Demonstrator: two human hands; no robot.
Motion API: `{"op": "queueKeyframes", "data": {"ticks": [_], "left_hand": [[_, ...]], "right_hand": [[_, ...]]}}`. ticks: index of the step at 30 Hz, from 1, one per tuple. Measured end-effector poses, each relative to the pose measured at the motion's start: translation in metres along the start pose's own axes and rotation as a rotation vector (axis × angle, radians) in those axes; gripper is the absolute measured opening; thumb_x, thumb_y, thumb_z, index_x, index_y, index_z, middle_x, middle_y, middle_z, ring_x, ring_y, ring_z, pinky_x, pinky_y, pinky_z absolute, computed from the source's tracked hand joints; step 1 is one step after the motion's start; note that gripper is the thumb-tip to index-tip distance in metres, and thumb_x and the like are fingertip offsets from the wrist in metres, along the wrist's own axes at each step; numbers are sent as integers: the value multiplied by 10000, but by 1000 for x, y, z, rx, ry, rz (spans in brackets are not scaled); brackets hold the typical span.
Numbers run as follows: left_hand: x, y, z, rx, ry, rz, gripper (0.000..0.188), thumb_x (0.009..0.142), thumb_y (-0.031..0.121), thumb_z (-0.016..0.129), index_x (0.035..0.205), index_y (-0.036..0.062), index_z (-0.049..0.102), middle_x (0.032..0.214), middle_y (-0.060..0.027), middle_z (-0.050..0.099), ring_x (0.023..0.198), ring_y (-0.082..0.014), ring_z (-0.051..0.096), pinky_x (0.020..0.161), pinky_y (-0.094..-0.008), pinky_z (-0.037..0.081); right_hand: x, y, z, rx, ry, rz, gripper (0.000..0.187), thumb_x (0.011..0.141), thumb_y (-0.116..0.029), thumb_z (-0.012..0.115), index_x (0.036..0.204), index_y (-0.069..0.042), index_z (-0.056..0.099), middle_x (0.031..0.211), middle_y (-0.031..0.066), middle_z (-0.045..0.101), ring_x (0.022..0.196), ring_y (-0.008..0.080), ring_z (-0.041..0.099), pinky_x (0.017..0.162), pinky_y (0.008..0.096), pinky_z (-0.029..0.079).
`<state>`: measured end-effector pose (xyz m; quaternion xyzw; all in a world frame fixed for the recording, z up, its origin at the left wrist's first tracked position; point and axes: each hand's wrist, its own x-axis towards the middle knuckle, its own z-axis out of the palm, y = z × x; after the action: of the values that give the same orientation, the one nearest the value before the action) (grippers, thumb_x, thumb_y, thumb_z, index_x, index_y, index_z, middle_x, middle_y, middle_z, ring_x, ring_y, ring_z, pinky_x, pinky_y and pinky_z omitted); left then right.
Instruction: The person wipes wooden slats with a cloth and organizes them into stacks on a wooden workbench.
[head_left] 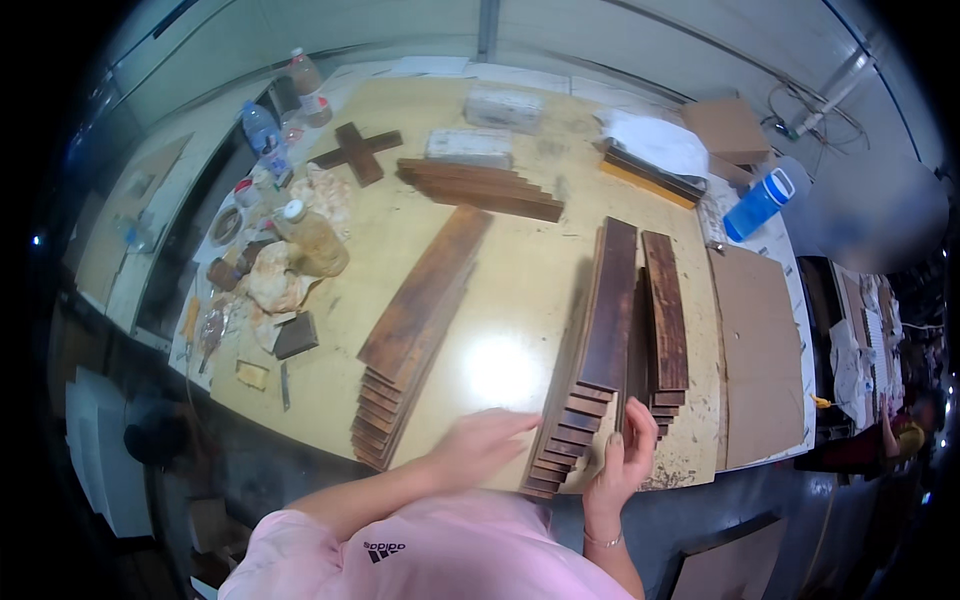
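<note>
"So, what's the pose?"
"Left hand (pixel 482 447) stretches straight-fingered toward the middle plank stack (pixel 607 310); right hand (pixel 625 462) curls at that stack's right side, its grip unclear to me."
"Anything in the way?"
"The right stack (pixel 665 310) crowds the right hand; the left stack (pixel 428 290) lies left of both."
"And the middle one?"
"Dark brown, stepped at its near end."

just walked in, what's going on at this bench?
A person has both bare hands among stacks of brown boards. The left hand, fingers extended, is beside the near end of the middle stack. The right hand is by the near ends of that stack and the right stack; contact is unclear for both hands. The left stack and back stack lie apart from the hands.
</note>
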<state>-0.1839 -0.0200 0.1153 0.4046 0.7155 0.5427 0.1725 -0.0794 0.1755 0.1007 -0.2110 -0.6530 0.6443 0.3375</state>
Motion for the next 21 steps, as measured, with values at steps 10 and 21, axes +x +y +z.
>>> {"op": "queueKeyframes", "data": {"ticks": [10, 21], "left_hand": [[-116, -109, -146, -294, 805, -660, 310, 1063, 227, 533, 1200, -13, 673, 974, -58, 700, 877, -96, 625, 817, -260, 498], [-174, -58, -77, 460, 189, -910, 985, 736, 363, 882, 1502, -11, 388, 1363, -220, 560, 1234, -364, 576, 1001, -453, 484]], "right_hand": [[-7, 16, 205, 107, -524, 617, 913, 960, -420, 686, 1535, 127, 234, 1539, 275, 383, 1341, 278, 481, 1106, 381, 404], [-8, 47, 242, 127, -443, 533, 592, 939, -375, 704, 1347, -1, 495, 1184, 72, 624, 941, 134, 594, 716, 242, 475]]}}
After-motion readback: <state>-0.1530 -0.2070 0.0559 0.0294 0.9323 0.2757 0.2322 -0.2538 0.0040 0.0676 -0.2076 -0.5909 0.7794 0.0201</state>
